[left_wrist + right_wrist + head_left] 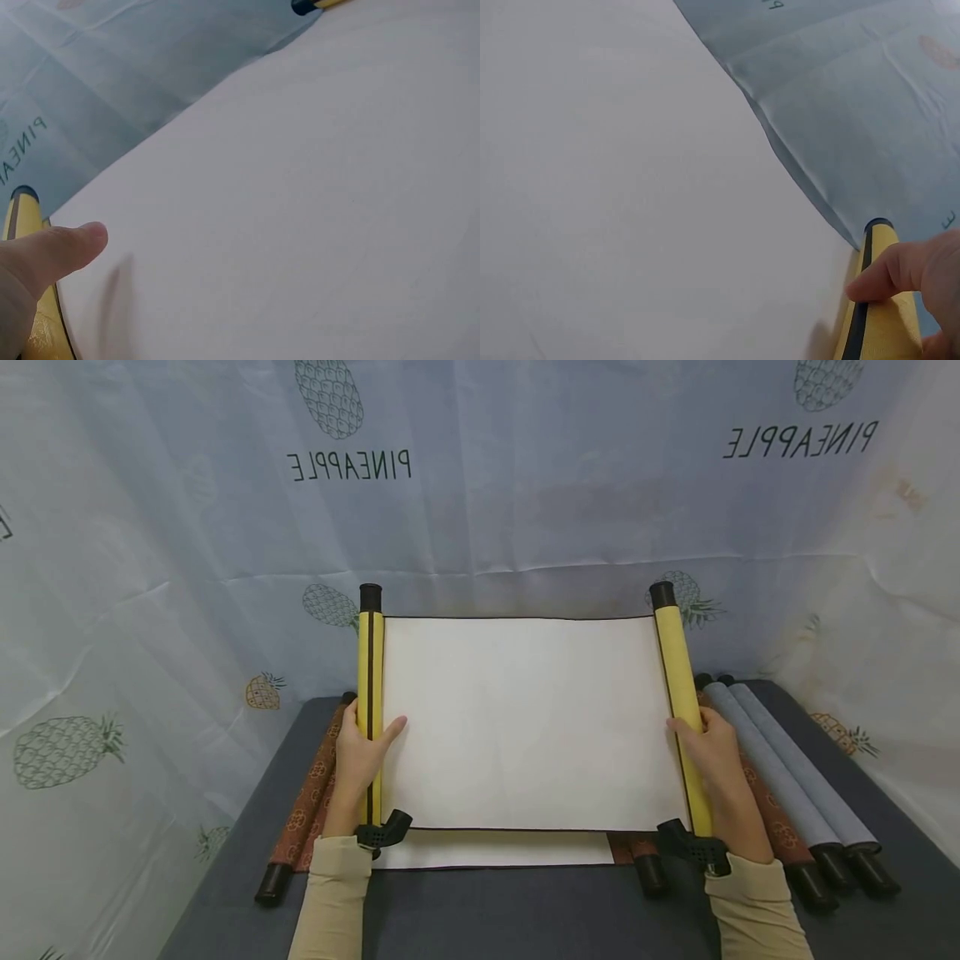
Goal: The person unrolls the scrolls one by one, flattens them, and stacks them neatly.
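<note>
A yellow hanging scroll is spread between both hands, its white sheet (pixel 517 727) facing the head camera. My left hand (pixel 362 760) grips the left roll (pixel 365 668), which has a dark stripe and a black end knob; the thumb (pixel 75 244) reaches over onto the paper's edge. The right roll (pixel 677 660) leans a little, and my right hand (pixel 712 752) holds it with the thumb (pixel 877 281) across its front and the fingers mostly hidden behind. The raised scroll overlaps a second white sheet (pixel 495 850) lying on the table.
Red-brown patterned rolls (pixel 303 810) lie at the left of the dark table (pixel 510 914), another (pixel 647 864) near the second sheet's right end. Further right lie a red-brown roll (pixel 780 827) and two grey-blue rolls (pixel 810 768). A pineapple-print curtain (pixel 525 485) hangs behind.
</note>
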Action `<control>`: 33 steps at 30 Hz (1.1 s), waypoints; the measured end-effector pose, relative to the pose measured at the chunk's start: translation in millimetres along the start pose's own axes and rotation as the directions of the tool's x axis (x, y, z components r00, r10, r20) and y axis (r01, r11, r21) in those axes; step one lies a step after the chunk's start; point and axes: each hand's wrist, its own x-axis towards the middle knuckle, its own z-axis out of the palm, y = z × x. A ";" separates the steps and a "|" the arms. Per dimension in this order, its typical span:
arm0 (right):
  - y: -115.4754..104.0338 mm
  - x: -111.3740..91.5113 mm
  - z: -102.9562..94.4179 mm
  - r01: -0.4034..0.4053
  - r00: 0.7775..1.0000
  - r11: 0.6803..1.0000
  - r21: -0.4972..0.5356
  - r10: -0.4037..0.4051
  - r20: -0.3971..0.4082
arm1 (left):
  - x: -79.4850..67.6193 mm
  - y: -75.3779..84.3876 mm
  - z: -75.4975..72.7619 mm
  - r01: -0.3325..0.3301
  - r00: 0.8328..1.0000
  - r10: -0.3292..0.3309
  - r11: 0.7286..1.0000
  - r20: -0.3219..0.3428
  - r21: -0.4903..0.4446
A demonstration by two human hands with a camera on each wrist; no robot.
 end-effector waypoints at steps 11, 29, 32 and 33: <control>2.4 1.0 -0.8 -0.009 1.000 0.999 0.032 0.010 -0.021 | 2.6 -3.3 -0.5 0.011 1.000 -0.010 1.000 -0.026 0.022; 8.0 3.8 -6.8 0.025 0.999 1.000 -0.019 -0.025 -0.023 | 3.9 -6.7 -7.6 0.025 0.999 -0.025 1.000 0.033 0.002; 8.5 4.5 -8.9 0.015 1.000 0.999 -0.035 -0.015 -0.013 | 4.5 -7.1 -8.8 0.032 0.998 -0.032 0.999 0.049 -0.007; 8.6 4.7 -9.5 0.013 1.000 0.999 -0.038 -0.014 -0.012 | 4.8 -7.0 -9.1 0.033 0.998 -0.032 0.999 0.053 -0.010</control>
